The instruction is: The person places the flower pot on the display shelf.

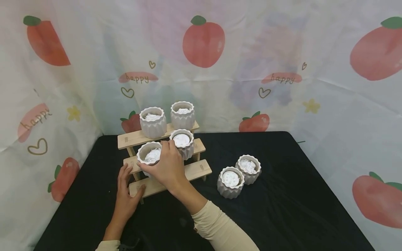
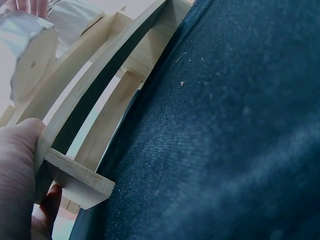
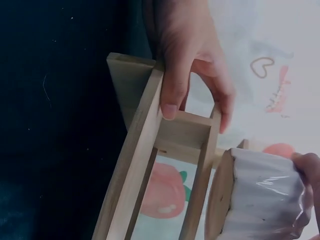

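Observation:
My right hand [image 1: 169, 169] grips a white fluted pot [image 1: 142, 152] by its rim, with thumb and fingers on opposite sides. White granular material lies inside this pot. It is at the left end of the middle step of a three-tier wooden stand [image 1: 157, 185]; its underside shows in the right wrist view, and I cannot tell whether it touches the wood. At the stand's left end my left hand [image 1: 125, 200] holds the frame, thumb on the lowest step and fingers up by the middle one. Beside the gripped pot, another filled pot [image 1: 186, 150] stands on the middle step.
Two more filled pots, one on the left [image 1: 154, 126] and one on the right [image 1: 182, 118], stand on the top step. To the right, a near pot [image 1: 230, 190] and a far pot [image 1: 251, 177] sit close together on the black cloth [image 1: 292, 209]. A printed curtain [image 1: 232, 94] hangs behind.

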`<state>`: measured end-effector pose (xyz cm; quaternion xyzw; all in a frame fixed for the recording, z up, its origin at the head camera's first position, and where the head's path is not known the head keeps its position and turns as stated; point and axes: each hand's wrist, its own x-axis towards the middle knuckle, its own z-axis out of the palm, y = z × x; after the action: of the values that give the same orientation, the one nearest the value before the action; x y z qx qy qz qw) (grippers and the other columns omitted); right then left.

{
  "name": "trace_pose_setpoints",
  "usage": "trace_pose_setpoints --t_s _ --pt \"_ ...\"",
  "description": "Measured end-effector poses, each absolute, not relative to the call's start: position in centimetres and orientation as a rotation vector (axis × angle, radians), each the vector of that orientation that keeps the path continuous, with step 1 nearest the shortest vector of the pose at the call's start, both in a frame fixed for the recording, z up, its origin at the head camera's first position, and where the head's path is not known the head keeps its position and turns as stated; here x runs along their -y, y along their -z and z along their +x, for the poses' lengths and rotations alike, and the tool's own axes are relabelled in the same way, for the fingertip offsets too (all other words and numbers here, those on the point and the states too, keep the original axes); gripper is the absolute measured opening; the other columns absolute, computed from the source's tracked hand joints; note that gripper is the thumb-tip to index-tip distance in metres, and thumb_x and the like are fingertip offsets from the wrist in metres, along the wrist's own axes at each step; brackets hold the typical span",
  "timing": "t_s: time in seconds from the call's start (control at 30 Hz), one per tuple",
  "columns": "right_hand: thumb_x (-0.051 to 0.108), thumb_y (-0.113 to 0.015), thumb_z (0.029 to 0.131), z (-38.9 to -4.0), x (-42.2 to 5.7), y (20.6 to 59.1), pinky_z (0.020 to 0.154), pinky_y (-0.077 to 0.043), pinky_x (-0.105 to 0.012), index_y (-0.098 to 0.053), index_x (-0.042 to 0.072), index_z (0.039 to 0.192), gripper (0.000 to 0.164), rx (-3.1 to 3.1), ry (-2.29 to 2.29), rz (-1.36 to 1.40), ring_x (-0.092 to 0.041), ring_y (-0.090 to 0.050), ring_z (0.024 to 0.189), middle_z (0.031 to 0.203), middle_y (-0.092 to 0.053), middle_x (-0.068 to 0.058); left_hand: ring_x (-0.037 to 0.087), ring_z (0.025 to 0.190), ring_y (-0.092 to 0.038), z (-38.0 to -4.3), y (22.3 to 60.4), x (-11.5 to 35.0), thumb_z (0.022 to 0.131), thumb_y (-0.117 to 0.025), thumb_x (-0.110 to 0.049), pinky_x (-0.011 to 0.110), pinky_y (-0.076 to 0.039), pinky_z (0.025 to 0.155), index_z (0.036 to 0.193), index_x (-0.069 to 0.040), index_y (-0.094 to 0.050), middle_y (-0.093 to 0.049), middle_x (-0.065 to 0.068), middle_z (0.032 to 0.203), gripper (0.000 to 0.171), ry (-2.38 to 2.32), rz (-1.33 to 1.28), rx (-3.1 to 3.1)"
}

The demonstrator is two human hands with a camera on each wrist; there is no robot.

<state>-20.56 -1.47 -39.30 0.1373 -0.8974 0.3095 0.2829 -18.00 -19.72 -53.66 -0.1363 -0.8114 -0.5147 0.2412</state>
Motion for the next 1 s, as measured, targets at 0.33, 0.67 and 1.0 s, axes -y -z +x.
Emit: trace_pose_setpoints --t_s 0.33,0.67,1.0 --pt "0.059 -0.092 0.069 -20.9 2.2 39.6 0.076 -0.059 -0.036 -0.061 -0.001 0.114 0.081 2.437 -0.804 0.316 -0.025 -0.065 0.09 0.104 -0.056 -0.01 0.019 0.148 -0.026 -18.0 53.8 19.2 0.086 -0.078 0.008 0.016 -0.026 0.113 0.16 -0.009 -0.033 -0.012 0.008 0.17 0.088 1.43 -0.402 2.187" --pt "0.053 -0.088 0.079 -21.0 3.2 39.5 0.099 -0.053 -0.037 -0.056 -0.009 0.136 0.09 2.462 -0.669 0.336 -0.03 -0.055 0.119 0.126 -0.059 -0.017 0.044 0.143 -0.031 -17.9 54.0 19.1 0.079 -0.078 0.019 0.014 -0.025 0.112 0.155 0.001 -0.034 -0.015 0.02 0.167 0.09 1.432 -0.366 2.167" --pt "0.051 -0.086 0.081 -21.4 3.8 38.9 0.099 -0.052 -0.036 -0.054 -0.011 0.135 0.089 2.488 -0.587 0.339 -0.031 -0.058 0.114 0.125 -0.06 -0.018 0.018 0.148 -0.027 -18.0 53.6 19.6 0.085 -0.077 0.013 0.016 -0.026 0.114 0.159 -0.007 -0.033 -0.014 0.012 0.169 0.088 1.412 -0.422 2.164"
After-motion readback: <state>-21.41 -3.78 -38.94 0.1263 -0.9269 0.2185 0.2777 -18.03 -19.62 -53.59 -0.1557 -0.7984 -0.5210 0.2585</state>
